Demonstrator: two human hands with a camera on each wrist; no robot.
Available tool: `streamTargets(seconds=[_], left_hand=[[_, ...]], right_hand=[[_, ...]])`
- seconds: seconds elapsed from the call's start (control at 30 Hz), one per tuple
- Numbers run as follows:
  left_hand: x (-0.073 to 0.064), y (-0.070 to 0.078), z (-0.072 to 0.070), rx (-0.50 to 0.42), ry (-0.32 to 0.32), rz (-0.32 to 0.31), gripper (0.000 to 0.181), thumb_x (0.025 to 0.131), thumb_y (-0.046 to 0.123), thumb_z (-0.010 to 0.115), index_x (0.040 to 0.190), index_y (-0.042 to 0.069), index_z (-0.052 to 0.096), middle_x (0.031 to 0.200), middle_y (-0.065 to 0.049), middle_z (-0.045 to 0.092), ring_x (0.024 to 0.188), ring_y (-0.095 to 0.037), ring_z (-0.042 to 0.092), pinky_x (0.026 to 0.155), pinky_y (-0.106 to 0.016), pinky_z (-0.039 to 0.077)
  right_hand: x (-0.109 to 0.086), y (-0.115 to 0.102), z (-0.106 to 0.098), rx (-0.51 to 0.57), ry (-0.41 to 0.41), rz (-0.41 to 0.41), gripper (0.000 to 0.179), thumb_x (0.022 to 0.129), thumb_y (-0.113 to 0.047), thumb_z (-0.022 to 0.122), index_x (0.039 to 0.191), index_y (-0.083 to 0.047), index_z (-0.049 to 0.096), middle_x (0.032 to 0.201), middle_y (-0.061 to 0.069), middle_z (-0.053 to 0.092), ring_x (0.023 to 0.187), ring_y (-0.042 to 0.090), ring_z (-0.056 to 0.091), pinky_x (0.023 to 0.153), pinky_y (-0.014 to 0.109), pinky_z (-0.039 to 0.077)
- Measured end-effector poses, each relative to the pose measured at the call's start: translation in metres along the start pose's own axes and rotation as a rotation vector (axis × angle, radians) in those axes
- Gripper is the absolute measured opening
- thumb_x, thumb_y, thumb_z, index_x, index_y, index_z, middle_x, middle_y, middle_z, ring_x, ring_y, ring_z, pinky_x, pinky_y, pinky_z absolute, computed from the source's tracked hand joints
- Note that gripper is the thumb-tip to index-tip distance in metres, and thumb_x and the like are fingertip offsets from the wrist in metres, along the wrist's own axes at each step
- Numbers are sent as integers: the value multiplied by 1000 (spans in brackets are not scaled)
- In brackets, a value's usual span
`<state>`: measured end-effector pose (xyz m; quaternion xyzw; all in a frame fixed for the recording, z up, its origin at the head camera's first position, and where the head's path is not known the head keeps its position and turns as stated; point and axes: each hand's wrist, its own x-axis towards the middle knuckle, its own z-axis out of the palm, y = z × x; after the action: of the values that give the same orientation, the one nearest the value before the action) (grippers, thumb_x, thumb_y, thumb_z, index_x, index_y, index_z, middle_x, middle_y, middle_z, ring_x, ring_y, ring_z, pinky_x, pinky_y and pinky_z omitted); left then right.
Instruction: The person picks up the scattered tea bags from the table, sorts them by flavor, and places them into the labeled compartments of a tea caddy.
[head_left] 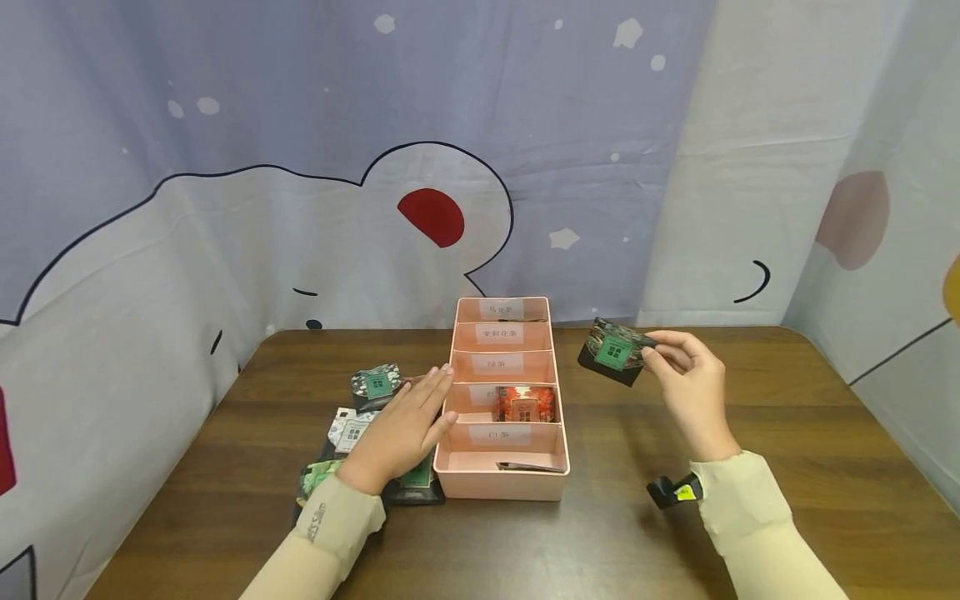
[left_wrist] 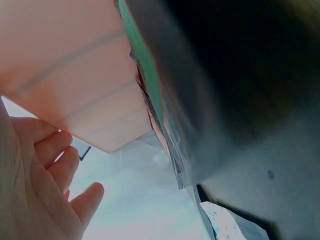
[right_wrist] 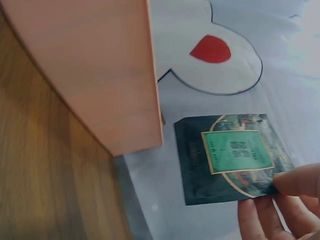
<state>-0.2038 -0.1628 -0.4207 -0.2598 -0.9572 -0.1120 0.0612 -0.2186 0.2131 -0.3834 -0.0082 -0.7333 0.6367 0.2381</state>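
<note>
Head view: green-labelled sachet (head_left: 613, 353), pinched in right hand (head_left: 686, 387), fingers closed on its edge; pink box (head_left: 498, 486), left of these; left hand (head_left: 401, 429), fingers extended, beside box. Left wrist: box alongside fingertips. Right wrist: sachet projecting beyond fingertips, apart from box.

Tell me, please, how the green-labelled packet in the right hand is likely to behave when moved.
The packet is probably light, since the right hand pinches it by one corner. It seems fairly stiff, jutting out nearly flat without drooping. It looks smooth, so may be slightly slippery.
</note>
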Motion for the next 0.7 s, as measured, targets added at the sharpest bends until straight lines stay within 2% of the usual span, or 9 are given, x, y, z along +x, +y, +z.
streamTargets(seconds=[0.2, 0.5, 0.6, 0.7], left_hand=[[0, 0, 0, -7, 3, 0, 64, 110, 44, 37, 160, 5, 27, 167, -7, 25, 154, -26, 21, 124, -49, 18], [0, 0, 0, -4, 17, 7, 64, 110, 43, 38, 159, 4, 29, 166, -8, 27, 152, -29, 25, 123, -50, 20], [-1, 0, -1, -4, 10, 1, 64, 110, 43, 38, 160, 5, 28, 166, -7, 26, 153, -27, 23, 123, -50, 20], [-1, 1, -1, -6, 0, -3, 64, 110, 44, 37, 160, 5, 27, 166, -7, 25, 153, -26, 22, 124, -49, 19]], right_hand=[[0, -11, 18, 143, -1, -48, 18, 92, 8, 67, 110, 9, 68, 84, -1, 72, 78, 5, 69, 75, 18, 58], [0, -18, 47, 196, -109, -75, 20, 94, 10, 64, 113, 13, 64, 84, -6, 72, 76, 7, 71, 75, 23, 60], [0, -17, 57, 185, -144, -73, 20, 94, 10, 63, 114, 13, 63, 87, 1, 73, 78, 7, 71, 76, 24, 60], [-1, -14, 64, 173, -172, -66, 20, 94, 9, 62, 114, 13, 62, 93, 17, 73, 79, 7, 72, 76, 27, 61]])
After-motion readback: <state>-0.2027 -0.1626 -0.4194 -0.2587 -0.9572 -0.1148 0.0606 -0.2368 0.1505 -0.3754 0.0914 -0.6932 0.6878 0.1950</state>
